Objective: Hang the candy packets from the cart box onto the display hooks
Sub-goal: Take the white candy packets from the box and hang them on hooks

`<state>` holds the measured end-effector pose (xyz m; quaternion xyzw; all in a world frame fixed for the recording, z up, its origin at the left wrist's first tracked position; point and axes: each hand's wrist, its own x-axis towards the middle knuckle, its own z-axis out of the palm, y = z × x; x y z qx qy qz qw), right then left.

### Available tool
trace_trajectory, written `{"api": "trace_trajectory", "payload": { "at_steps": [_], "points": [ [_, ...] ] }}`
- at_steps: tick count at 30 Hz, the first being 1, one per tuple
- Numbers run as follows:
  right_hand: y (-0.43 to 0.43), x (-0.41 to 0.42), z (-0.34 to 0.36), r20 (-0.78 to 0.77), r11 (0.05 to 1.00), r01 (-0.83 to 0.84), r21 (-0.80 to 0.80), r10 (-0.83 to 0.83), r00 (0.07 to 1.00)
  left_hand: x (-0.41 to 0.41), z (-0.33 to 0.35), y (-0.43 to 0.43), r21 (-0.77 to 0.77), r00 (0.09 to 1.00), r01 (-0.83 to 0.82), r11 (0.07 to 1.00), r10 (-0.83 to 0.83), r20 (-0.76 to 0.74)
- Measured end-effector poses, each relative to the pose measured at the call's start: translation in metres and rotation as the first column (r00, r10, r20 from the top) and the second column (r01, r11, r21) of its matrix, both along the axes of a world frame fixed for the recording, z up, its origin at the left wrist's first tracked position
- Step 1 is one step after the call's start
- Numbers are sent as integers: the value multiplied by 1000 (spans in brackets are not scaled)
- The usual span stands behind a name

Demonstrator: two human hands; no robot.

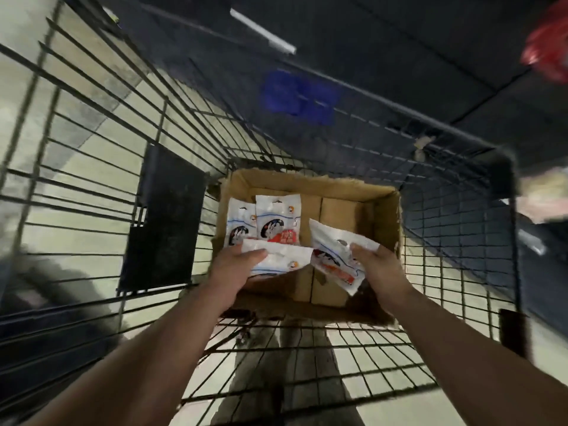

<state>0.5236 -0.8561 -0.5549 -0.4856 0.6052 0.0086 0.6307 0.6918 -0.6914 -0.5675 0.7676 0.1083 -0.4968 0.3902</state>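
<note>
Cart: you look down into a black wire-mesh shopping cart (pixel 92 167).
Left hand: your left hand (pixel 236 265) pinches a white plastic candy packet with red and dark print (pixel 282 259), thumb on top, holding it flat over the box's near-left part.
Box: two loose candy packets (pixel 278 219) lie side by side at the left of the open brown cardboard box (pixel 384 216).
Right hand: your right hand (pixel 378 265) grips a second white candy packet (pixel 335 253), tilted, with the thumb across its upper edge.

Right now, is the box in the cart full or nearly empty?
Nearly empty: the box shows bare floor, two packets sit inside; the left hand and right hand hold one each.
</note>
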Motion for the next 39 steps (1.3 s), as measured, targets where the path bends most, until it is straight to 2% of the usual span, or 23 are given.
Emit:
{"api": "trace_trajectory", "payload": {
  "at_steps": [4, 8, 14, 22, 31, 39],
  "points": [
    [16, -7, 45, 40, 992, 98, -86, -94, 995, 2, 40, 9, -85, 1000, -2, 996, 2, -9],
    [35, -15, 90, 120, 967, 212, -145, -195, 973, 0, 83, 14, -170, 998, 40, 985, -32, 48],
    [61, -35, 149, 226, 933, 294, -207, -247, 942, -12, 137, 15, -253, 988, 122, 960, -95, 118],
    [84, -89, 210, 273, 880, 368, -299, -291, 917, -55, 195, 17, -378, 975, 199, 904, -145, 168],
    [90, -176, 256, 349, 806, 451, -384, -326, 878, -133, 249, 1, -463, 952, 284, 840, -189, 240],
    [94, -314, 289, 418, 714, 562, -417, -398, 816, -260, 280, -25, -552, 946, 319, 770, -222, 236]
  ]
}}
